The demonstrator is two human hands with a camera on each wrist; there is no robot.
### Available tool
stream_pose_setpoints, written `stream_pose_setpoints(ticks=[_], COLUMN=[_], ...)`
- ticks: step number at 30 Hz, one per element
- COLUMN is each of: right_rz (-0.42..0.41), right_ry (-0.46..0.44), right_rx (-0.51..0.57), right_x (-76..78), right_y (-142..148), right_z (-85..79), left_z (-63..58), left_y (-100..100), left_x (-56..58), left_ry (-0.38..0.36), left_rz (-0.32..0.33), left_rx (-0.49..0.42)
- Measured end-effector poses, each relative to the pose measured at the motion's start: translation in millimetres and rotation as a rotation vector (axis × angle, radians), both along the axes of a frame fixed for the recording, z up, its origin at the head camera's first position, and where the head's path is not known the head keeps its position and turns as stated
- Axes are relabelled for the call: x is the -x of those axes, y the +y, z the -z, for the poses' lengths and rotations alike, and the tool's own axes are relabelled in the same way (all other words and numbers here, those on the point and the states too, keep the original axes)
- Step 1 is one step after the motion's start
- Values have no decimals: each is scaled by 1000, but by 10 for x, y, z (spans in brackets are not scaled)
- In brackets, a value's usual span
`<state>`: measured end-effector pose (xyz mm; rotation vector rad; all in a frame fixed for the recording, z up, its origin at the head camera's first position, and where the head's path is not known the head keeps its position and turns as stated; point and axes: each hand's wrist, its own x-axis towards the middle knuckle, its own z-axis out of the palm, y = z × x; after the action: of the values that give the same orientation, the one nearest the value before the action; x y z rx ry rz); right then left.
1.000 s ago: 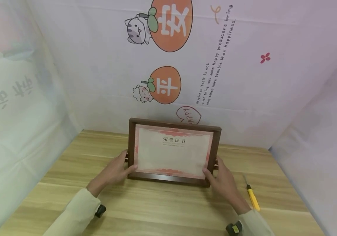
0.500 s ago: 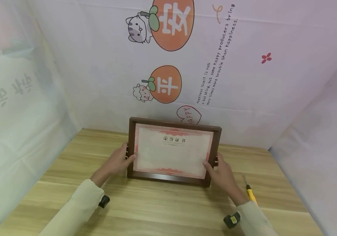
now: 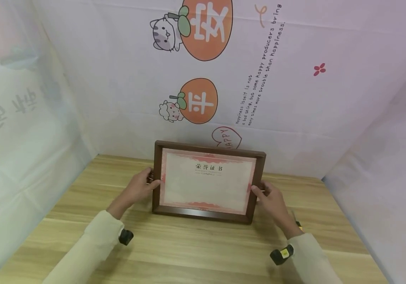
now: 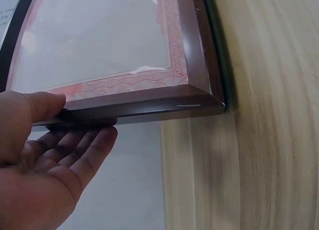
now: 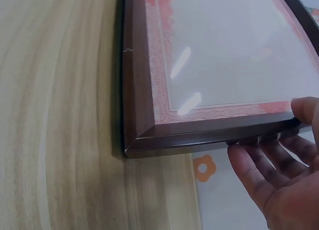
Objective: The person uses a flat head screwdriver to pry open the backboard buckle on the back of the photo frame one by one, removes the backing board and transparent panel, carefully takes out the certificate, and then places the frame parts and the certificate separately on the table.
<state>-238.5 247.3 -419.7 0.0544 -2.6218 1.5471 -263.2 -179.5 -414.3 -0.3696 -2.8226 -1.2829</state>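
A dark brown picture frame (image 3: 203,215) stands on its long lower edge at the back of the table, leaning back towards the cloth wall. Inside it is a certificate (image 3: 206,189) with a pink patterned border and a few dark characters near the top. My left hand (image 3: 139,188) grips the frame's left side, thumb on the front face and fingers behind, as the left wrist view shows. On the opposite side my right hand (image 3: 273,201) pinches the frame between its thumb and fingers. The fingertips behind the frame are partly hidden.
A screwdriver (image 3: 299,225) with a yellow and black handle lies on the wooden table (image 3: 188,252), mostly behind my right forearm. White printed cloth (image 3: 281,150) hangs behind the frame, and more cloth closes both sides.
Both hands have slid upward along the frame's sides. The frame has hardly moved. My right forearm now covers most of the screwdriver.
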Motion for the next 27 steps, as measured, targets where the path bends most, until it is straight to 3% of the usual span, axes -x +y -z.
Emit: stream_pose_setpoints(ticks=[7,17,27], right_rz=[-62,-73,-92], right_ry=[-34,-44,-80], right_rx=[125,153,297], right_x=[17,16,29], right_y=[82,100,200], right_z=[-21,1,7], left_z=[-41,-8,2], left_y=[-27,-35,-112], left_x=[-14,-14,10], left_ry=[-62,-25,-65], left_rz=[-15,-12,15], left_rx=[-102,-137,-206])
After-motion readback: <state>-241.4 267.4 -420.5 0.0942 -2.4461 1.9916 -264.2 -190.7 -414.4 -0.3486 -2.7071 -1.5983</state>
